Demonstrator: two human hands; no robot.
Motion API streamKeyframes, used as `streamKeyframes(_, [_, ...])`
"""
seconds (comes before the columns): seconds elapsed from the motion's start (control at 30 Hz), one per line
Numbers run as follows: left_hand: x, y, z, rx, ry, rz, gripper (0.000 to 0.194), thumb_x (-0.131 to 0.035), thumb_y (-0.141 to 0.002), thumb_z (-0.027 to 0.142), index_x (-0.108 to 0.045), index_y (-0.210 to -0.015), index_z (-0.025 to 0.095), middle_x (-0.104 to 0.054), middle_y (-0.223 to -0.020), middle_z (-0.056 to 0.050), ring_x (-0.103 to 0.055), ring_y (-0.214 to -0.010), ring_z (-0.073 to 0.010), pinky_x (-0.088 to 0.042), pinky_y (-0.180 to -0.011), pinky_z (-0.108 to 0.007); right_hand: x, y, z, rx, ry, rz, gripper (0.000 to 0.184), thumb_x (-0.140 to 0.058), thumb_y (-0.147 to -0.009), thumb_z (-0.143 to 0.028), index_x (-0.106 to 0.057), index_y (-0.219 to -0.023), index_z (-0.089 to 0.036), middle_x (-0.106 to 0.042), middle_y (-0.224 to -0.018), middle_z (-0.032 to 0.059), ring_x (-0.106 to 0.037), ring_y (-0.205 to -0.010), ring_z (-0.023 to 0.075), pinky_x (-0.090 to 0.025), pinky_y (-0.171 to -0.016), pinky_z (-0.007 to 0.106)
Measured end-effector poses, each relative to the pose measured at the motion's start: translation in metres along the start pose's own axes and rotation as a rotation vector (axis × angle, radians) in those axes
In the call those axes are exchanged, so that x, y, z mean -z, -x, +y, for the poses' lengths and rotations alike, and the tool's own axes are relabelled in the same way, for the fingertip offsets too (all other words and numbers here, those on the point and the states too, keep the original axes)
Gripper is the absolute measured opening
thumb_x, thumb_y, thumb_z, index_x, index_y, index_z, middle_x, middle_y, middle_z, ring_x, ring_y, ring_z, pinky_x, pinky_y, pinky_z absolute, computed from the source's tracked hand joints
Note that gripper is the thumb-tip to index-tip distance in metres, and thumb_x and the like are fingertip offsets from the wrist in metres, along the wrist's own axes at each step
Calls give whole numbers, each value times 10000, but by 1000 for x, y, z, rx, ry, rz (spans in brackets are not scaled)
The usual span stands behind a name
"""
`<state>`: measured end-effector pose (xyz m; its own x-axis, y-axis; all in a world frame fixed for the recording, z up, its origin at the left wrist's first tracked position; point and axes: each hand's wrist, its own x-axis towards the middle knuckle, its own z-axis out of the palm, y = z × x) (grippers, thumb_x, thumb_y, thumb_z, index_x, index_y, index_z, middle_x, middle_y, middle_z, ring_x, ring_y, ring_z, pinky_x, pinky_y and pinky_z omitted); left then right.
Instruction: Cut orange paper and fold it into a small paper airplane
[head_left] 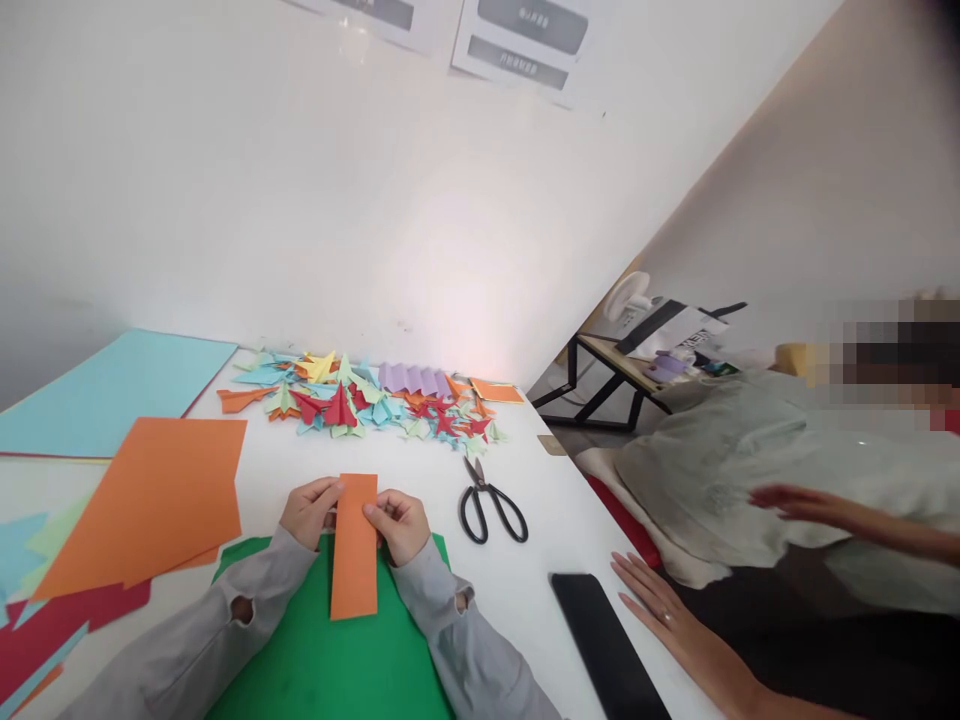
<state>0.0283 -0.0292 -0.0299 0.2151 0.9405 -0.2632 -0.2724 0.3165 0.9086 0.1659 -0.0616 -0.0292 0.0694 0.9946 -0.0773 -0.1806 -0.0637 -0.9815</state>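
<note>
A narrow orange paper strip (pixel 355 560), folded lengthwise, lies on a green sheet (pixel 337 660) on the white table (pixel 540 520). My left hand (pixel 309 510) pinches the strip's upper left edge with curled fingers. On the strip's upper right edge my right hand (pixel 399 525) pinches likewise. Both wrists wear grey sleeves.
Black scissors (pixel 489 503) lie right of my hands. A black phone (pixel 606 645) sits near the table's right edge. Folded colourful paper shapes (pixel 360 400) are heaped at the back. Orange (pixel 154 500), light blue (pixel 105 390) and red (pixel 52 625) sheets lie left. Another person's hand (pixel 660 605) rests on the table.
</note>
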Motion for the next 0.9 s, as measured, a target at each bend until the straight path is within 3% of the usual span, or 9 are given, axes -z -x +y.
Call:
streamKeyframes(0.3, [-5,5,-3,-83,-241,-106,322,-593,-613,441,-642,-662,126,-564,-493,-1,-510,-428,-128,-416,-425,-243,7,-10,-5,46,-101,226,347,-732,-470,-433,-505,-483,-170,-449,-332,-79,-355,-299,51,-268,-316,181])
streamKeyframes(0.43, [-11,11,-7,-201,-359,-107,277,-569,-637,410,-617,-570,146,-490,-419,32,-431,-392,-95,-353,-415,-213,16,-18,-7,82,-158,304,395,-729,-456,-470,-454,-455,-187,-441,-316,-78,-361,-276,54,-272,-298,181])
streamKeyframes(0.63, [-16,11,-4,-124,-211,-15,370,-584,-619,516,-606,-630,148,-559,-532,4,-496,-479,-130,-397,-449,-230,9,-11,-3,48,-52,168,419,-721,-450,-531,-484,-497,-189,-467,-339,-69,-407,-288,77,-328,-308,203])
streamKeyframes(0.8, [-14,11,-1,-145,-219,-58,374,-626,-601,513,-618,-653,142,-589,-556,1,-509,-516,-146,-399,-484,-239,4,-7,3,64,-1,6,405,-668,-541,-560,-507,-562,-188,-516,-406,-51,-407,-314,77,-296,-325,205])
streamKeyframes(0.9, [-13,11,-2,-149,-262,-75,352,-619,-617,501,-580,-598,152,-551,-497,23,-489,-461,-129,-377,-449,-227,7,-8,6,99,27,11,394,-656,-567,-541,-483,-527,-189,-473,-397,-62,-361,-339,66,-263,-358,205])
